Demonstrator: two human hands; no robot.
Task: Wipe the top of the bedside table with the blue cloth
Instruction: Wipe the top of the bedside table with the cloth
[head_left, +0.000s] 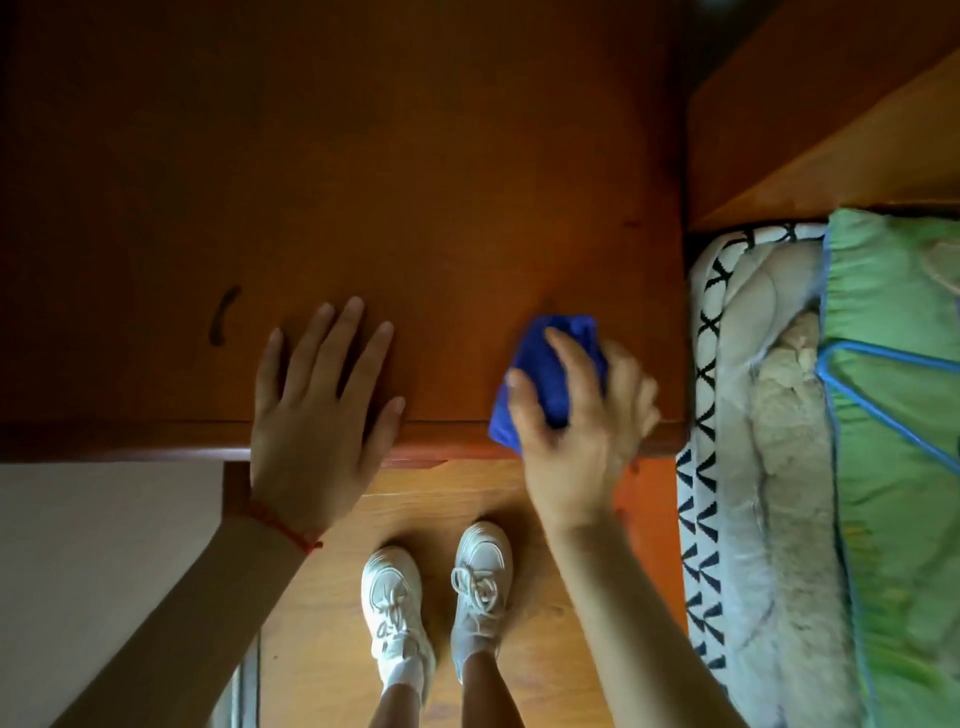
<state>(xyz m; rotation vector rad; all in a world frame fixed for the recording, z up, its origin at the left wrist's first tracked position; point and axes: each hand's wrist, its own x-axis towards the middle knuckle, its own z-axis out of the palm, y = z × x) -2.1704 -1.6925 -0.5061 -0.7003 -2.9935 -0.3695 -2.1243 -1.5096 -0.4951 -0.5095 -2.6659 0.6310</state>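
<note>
Right hand (576, 410): clamped on bunched blue cloth (545, 374), at near table edge.
Left hand (322, 405): flat, fingers spread, empty, on bedside table (363, 182).
Risk: cloth slips off the edge.

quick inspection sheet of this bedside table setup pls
surface: bedside table top, dark brown wood, one dark curved mark near the front left
job's things: blue cloth bunched at the front right edge
clutter: nothing seen
grippers: left hand flat on the top, open; right hand gripping the cloth
cables: nothing seen
surroundings: bed with green bedding at right, white sneakers on wooden floor below
</note>
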